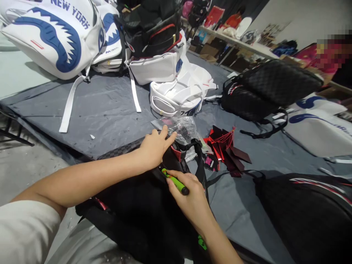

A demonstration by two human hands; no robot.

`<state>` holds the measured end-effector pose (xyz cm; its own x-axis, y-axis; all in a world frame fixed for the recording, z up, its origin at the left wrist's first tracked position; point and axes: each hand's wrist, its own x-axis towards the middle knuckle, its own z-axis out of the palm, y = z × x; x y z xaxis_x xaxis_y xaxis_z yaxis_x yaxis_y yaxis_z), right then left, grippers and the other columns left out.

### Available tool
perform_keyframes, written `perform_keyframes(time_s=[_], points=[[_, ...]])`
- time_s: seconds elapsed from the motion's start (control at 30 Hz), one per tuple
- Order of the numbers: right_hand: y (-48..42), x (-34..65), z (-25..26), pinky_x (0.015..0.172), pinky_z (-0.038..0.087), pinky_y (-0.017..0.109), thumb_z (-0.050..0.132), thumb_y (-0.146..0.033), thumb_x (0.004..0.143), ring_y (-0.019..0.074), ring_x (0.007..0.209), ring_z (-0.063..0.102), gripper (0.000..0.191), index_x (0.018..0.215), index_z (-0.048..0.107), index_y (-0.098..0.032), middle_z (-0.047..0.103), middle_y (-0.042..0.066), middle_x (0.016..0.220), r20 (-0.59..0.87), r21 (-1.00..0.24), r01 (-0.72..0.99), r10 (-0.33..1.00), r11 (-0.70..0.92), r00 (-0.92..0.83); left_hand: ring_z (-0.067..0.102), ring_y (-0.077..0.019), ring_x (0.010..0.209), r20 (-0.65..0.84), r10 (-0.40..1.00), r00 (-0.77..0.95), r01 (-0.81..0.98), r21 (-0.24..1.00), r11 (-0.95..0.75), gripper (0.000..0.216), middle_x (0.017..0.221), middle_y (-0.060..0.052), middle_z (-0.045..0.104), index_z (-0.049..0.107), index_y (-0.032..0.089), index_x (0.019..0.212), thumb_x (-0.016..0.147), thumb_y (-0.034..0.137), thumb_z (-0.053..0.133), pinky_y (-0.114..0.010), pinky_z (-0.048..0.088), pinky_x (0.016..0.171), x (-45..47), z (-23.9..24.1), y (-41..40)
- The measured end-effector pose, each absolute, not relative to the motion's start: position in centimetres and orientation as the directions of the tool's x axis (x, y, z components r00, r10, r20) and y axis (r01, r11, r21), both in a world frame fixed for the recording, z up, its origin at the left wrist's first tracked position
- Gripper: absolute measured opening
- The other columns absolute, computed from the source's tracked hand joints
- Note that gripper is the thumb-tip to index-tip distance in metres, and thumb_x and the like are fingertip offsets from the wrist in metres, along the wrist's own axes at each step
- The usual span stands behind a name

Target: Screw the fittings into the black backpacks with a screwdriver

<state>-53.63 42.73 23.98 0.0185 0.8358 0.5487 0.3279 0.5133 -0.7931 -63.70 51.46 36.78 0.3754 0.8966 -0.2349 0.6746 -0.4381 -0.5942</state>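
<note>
A black backpack [132, 205] lies in front of me at the table's edge, with a checkered panel and a red-lined opening near its top. My left hand [156, 146] rests on the bag's upper edge, fingers spread. Closed around a green pen-like tool [177, 183] with a black end and an orange mark is my right hand [191, 194]. The tool's front end points at the bag, just below my left hand; whether it touches the fabric I cannot tell. A black strap with a buckle [196, 143] loops beside the bag's top.
Clear plastic bags [181, 128] and a bunch of red and black tags [225, 150] lie beyond my hands. White shark-print backpacks [60, 40] stand at the back left. Black backpacks [275, 88] lie on the right, one of them [310, 216] close by. A person [233, 18] is in the background.
</note>
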Motion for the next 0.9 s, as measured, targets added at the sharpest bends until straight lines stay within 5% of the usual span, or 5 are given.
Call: perform_keyframes(time_s=[0.1,0.23,0.5,0.7,0.9], points=[[41.0,-53.5,24.4,0.075,0.047,0.024,0.063,-0.018,0.086,0.0074,0.079,0.060,0.021,0.106,0.066,-0.023,0.069,-0.007,0.095,0.529,-0.826,0.256,0.848,0.503,0.039,0.054,-0.0276,0.094,-0.137,0.915,0.379,0.644,-0.671,-0.367,0.091,0.140,-0.017,0.038,0.022,0.025,0.156,0.080,0.035,0.071,-0.034,0.054,0.067,-64.3,37.1,48.1],[38.5,-54.5,25.2,0.084,0.044,0.023,0.062,-0.014,0.086,0.0053,0.091,0.062,0.031,0.115,0.061,-0.025,0.068,-0.007,0.109,0.595,-0.784,0.142,0.797,0.604,-0.105,0.054,-0.0264,0.090,-0.067,0.938,0.341,0.605,-0.748,-0.274,0.081,0.141,-0.018,0.036,0.018,0.025,0.156,0.088,0.029,0.060,-0.032,0.053,0.061,-67.0,39.0,42.6],[40.5,-58.5,24.8,0.085,0.040,0.029,0.063,-0.018,0.088,0.0086,0.087,0.063,0.026,0.113,0.062,-0.022,0.069,-0.005,0.106,0.672,-0.722,0.159,0.737,0.674,-0.074,0.044,-0.0367,0.122,-0.265,0.956,0.126,0.725,-0.633,-0.271,0.140,0.159,-0.012,-0.009,-0.021,0.034,0.152,0.061,0.037,0.086,-0.044,0.055,0.082,-70.8,42.2,44.3],[41.9,-60.3,24.4,0.080,0.036,0.030,0.066,-0.017,0.084,0.0109,0.075,0.063,0.019,0.103,0.065,-0.020,0.070,-0.007,0.093,0.722,-0.670,0.232,0.692,0.705,-0.015,0.057,-0.0337,0.104,-0.211,0.954,0.214,0.702,-0.646,-0.300,0.132,0.150,-0.020,0.021,-0.016,0.028,0.155,0.065,0.025,0.081,-0.042,0.054,0.079,-73.0,40.5,46.4],[42.8,-61.5,25.1,0.077,0.029,0.031,0.066,-0.020,0.085,0.0107,0.078,0.064,0.021,0.106,0.065,-0.025,0.070,-0.010,0.099,0.722,-0.661,0.216,0.688,0.718,-0.075,0.058,-0.0315,0.107,-0.233,0.906,0.354,0.717,-0.555,-0.422,0.111,0.153,-0.017,0.017,-0.014,0.031,0.154,0.078,0.020,0.065,-0.040,0.054,0.079,-74.9,40.5,47.1]])
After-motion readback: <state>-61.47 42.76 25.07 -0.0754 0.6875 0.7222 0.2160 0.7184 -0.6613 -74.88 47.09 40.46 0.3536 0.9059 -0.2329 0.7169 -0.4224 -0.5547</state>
